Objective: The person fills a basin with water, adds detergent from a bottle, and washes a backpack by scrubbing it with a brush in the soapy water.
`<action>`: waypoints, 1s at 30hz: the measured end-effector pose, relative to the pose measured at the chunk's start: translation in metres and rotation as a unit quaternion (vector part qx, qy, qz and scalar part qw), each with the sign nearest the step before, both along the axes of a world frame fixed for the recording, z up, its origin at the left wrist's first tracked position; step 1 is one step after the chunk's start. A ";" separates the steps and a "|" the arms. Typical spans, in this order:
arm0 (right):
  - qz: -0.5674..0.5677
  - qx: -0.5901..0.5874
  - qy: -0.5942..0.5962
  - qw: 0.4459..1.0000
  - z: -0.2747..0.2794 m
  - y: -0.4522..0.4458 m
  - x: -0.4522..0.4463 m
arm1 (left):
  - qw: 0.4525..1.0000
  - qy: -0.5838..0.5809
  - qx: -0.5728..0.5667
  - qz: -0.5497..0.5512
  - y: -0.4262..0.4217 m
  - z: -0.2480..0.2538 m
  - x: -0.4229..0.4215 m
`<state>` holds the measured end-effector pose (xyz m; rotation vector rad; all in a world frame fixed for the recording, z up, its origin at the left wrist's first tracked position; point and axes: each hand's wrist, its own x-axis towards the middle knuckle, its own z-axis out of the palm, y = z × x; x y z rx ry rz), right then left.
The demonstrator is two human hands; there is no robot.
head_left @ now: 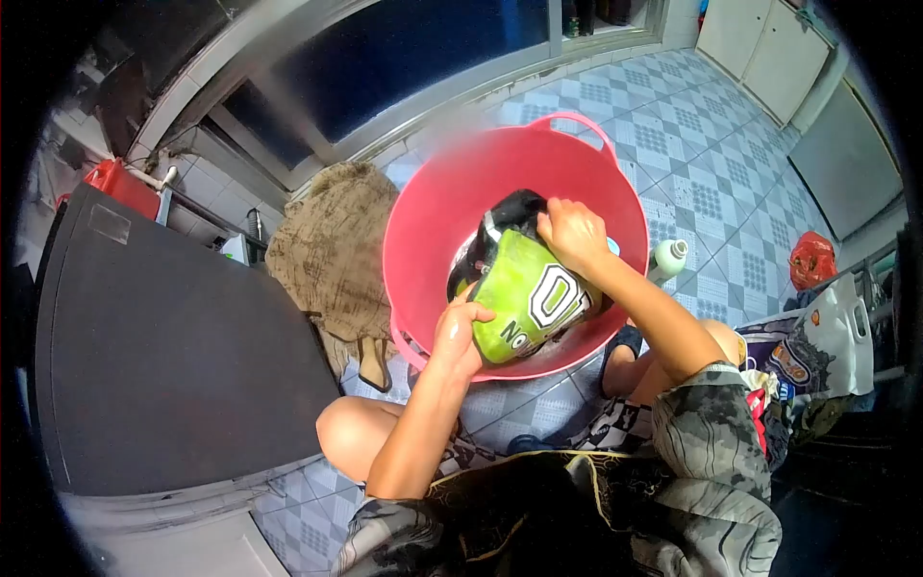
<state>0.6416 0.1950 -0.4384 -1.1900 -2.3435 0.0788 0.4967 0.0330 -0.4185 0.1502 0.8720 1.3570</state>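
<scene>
Left hand: your left hand [460, 337] is closed on the garment's lower left edge, thumb on top;
Right hand: your right hand [573, 234] is curled shut on its dark upper part;
Garment: the green-and-black garment [524, 288] is bunched inside the pink tub [433, 212];
Floor: a white bottle [667, 258] stands just beside the tub, right side.

Blue-grey patterned tile floor [711, 192] beneath a pink tub [437, 197], pale bottle [670, 257] and red plastic bag [812, 259].
</scene>
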 end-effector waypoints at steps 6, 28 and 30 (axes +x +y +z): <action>0.167 -0.103 0.065 0.978 0.041 -0.051 -0.024 | 0.999 0.006 0.006 0.054 0.008 -0.011 -0.010; 0.050 -0.273 0.034 0.960 0.075 -0.048 -0.041 | 0.969 -0.194 0.134 0.074 0.006 -0.004 0.015; 0.042 -0.302 0.005 0.952 0.081 -0.043 -0.040 | 0.970 -0.196 0.127 0.070 0.007 -0.005 0.021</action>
